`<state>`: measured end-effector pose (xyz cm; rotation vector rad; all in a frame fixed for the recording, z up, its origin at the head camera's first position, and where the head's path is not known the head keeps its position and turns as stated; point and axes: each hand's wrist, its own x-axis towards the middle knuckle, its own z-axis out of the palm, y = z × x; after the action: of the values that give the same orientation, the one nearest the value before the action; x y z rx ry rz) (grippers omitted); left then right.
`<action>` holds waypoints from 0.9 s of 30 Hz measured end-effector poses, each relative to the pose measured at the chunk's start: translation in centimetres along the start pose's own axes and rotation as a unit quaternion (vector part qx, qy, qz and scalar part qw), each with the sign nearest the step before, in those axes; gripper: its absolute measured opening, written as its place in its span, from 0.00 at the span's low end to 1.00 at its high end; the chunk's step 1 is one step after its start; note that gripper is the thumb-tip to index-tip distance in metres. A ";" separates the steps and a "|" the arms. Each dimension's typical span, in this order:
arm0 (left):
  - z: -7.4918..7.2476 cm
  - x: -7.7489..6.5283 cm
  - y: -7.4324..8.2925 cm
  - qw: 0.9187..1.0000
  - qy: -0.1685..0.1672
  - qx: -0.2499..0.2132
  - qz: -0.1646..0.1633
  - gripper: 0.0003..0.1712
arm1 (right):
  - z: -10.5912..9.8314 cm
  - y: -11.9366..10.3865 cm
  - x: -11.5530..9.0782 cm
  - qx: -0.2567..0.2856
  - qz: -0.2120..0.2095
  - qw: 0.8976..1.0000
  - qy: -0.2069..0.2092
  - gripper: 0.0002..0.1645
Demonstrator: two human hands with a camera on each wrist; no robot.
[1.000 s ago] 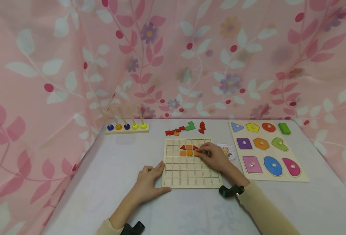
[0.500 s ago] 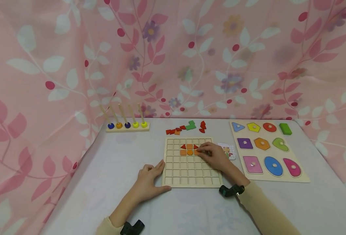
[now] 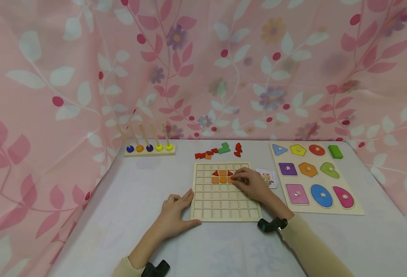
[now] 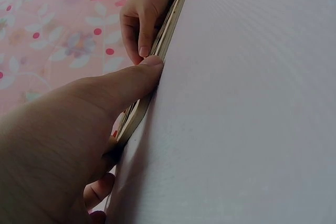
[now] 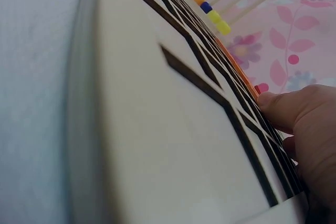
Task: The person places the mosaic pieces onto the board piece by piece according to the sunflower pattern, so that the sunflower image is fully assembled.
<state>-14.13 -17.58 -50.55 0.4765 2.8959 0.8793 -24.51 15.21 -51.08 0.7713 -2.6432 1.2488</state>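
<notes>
A wooden grid board [image 3: 225, 212] lies flat on the table. My left hand [image 3: 175, 215] rests at its near left corner, index finger along the left edge and thumb [image 4: 137, 77] against the near edge. My right hand [image 3: 251, 184] pinches an orange square tile [image 3: 230, 180] at the board's upper middle, fingertips partly covering it. To the left in the same row lie an orange disc [image 3: 223, 180] and an orange square [image 3: 215, 180]. Above them sit another orange square [image 3: 222, 173] and two red triangles [image 3: 215, 173]. In the right wrist view the thumb [image 5: 278, 107] is low over the grid.
Loose red pieces [image 3: 238, 150], green pieces [image 3: 224, 148] and an orange one lie behind the board. A pattern card [image 3: 272, 179] is partly behind my right hand. A shape puzzle [image 3: 314, 184] and green block [image 3: 335, 151] stand right, a peg stand [image 3: 149, 154] back left.
Both hands keep their places on the board, and the tiles look the same. Only the head view shifts slightly.
</notes>
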 end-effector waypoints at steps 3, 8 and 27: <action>0.0 0.0 0.0 1.000 -0.001 0.000 0.001 0.58 | 0.0 0.1 0.0 0.002 -0.002 1.000 0.004 0.08; 0.0 0.1 0.1 1.000 -0.002 -0.004 0.002 0.58 | 0.0 0.2 -0.2 0.012 0.002 1.000 0.011 0.08; 0.0 0.0 0.0 1.000 -0.002 -0.008 -0.001 0.59 | -0.2 -0.5 0.0 0.045 0.025 0.998 0.025 0.14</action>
<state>-14.10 -17.59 -50.52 0.4718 2.8841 0.8985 -24.32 15.10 -50.60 0.6811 -2.5978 1.3907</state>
